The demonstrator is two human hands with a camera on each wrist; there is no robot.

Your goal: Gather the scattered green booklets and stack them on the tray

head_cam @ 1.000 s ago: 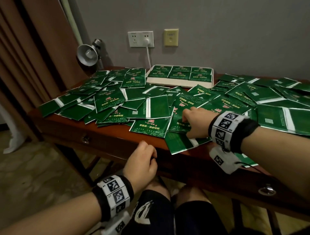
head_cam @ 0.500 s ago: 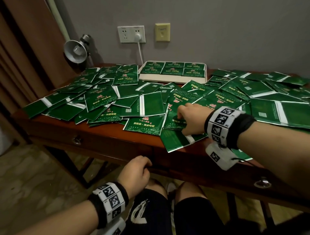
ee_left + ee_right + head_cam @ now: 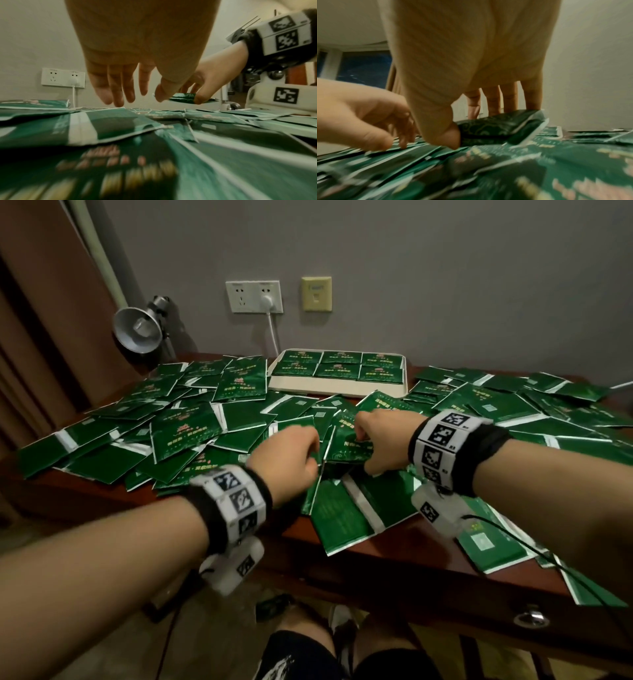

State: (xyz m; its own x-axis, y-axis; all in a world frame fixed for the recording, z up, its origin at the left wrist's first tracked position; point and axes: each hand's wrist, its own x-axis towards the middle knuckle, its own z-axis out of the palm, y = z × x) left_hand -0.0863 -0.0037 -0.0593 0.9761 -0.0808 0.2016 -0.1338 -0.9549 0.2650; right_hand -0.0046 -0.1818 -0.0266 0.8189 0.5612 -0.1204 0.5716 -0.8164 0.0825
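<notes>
1. From the head we looked forward and down over the bench [image 3: 394, 556] toward the wall, both forearms reaching in from below.
2. The left wrist camera sat low, just above the booklets [image 3: 109, 127], facing along the left hand [image 3: 137, 44] toward the wall socket [image 3: 63, 77].
3. The right wrist camera also skimmed the booklets, looking along the right hand [image 3: 471, 60].
4. Each wrist view caught the opposite hand; all three shared the packet [image 3: 501, 125] between them.
</notes>
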